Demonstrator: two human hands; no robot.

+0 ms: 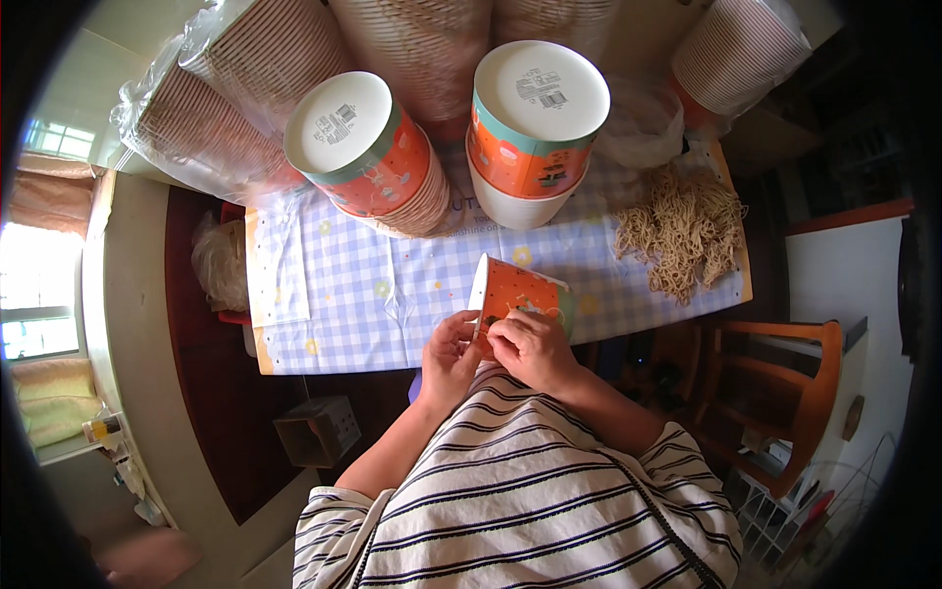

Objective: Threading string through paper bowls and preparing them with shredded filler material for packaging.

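Note:
An orange paper cup (pixel 520 291) with a teal band lies tilted at the near edge of the table, its white inside facing left. My left hand (pixel 449 355) pinches its lower left side with thumb and fingers. My right hand (pixel 535 348) grips the cup's lower wall beside it, fingers curled. Both hands touch the same cup. Two tall stacks of matching upside-down cups stand beyond: one (pixel 368 147) leaning at left centre, another (pixel 535 118) upright at centre.
A blue-and-white checked cloth (pixel 373 294) covers the table. A heap of dry tan noodles (pixel 682 231) lies at its right end. Plastic-wrapped sleeves of cups (pixel 226 108) crowd the far side. A wooden chair (pixel 775 393) stands at right, a small box (pixel 316 430) on the floor.

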